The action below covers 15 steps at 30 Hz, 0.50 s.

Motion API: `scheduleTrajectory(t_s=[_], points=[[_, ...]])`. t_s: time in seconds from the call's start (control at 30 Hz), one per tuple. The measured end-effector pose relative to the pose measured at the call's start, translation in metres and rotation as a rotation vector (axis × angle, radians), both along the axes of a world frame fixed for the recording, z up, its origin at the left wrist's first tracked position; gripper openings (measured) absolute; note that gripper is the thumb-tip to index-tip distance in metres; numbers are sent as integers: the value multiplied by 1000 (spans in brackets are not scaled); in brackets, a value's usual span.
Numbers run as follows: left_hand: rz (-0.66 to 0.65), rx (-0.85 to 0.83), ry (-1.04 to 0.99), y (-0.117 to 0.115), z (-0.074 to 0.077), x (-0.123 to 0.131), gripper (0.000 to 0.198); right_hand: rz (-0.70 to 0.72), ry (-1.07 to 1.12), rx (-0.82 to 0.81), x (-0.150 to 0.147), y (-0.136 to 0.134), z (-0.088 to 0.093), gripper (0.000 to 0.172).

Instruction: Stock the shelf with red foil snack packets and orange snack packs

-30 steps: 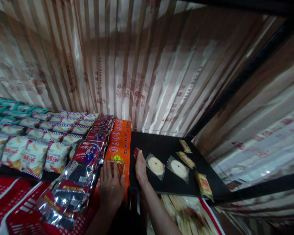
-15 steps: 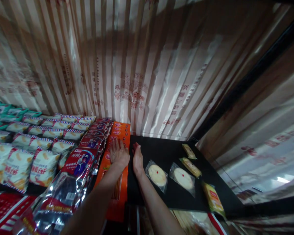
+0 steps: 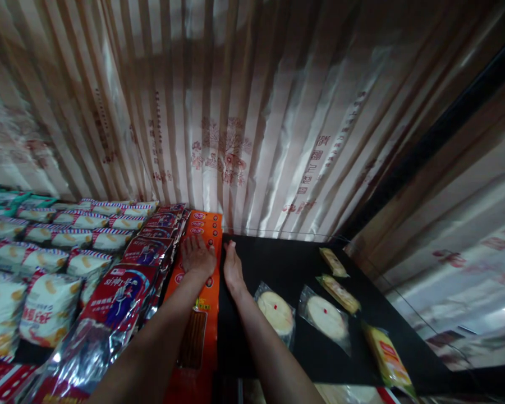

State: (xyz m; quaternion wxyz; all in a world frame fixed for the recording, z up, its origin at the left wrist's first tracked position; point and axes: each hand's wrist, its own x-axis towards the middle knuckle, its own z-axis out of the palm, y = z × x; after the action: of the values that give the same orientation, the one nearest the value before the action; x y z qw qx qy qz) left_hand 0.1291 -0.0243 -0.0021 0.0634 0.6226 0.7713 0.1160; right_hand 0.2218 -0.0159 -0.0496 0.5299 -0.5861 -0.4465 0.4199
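Note:
My left hand point(image 3: 198, 256) lies flat, fingers outstretched, on a row of overlapping orange snack packets point(image 3: 210, 294) with a window showing brown sticks. Along the right edge of that row stands my right hand point(image 3: 233, 266), on its side with fingers straight and palm turned toward the packets, over the black shelf point(image 3: 273, 255). Neither hand grips anything. Left of the orange row is a line of dark red and silver packets point(image 3: 126, 292). To the right of my right forearm lie two round flat breads, one nearer point(image 3: 275, 311) and one farther point(image 3: 327, 317), in clear wrap.
Several white chip bags point(image 3: 50, 308) fill the left side, with green packets point(image 3: 19, 199) behind them. Long yellow wrapped cakes point(image 3: 340, 293) and a larger yellow packet point(image 3: 387, 356) lie at the right. A printed curtain point(image 3: 223, 84) hangs behind the shelf, beside a dark slanted post point(image 3: 421, 140).
The camera view has shifted slightly, so the packets at the right appear farther right and lower. Both hands keep nearly the same place at the orange row.

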Motion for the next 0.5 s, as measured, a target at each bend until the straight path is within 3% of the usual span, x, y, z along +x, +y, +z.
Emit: scheduleTrajectory(t_s=[0.3, 0.5], points=[[-9, -17, 7, -1, -8, 2, 61, 62, -105, -36, -2, -1, 12, 87], [-13, 2, -5, -2, -6, 3, 60, 41, -86, -16, -1, 1, 7, 81]])
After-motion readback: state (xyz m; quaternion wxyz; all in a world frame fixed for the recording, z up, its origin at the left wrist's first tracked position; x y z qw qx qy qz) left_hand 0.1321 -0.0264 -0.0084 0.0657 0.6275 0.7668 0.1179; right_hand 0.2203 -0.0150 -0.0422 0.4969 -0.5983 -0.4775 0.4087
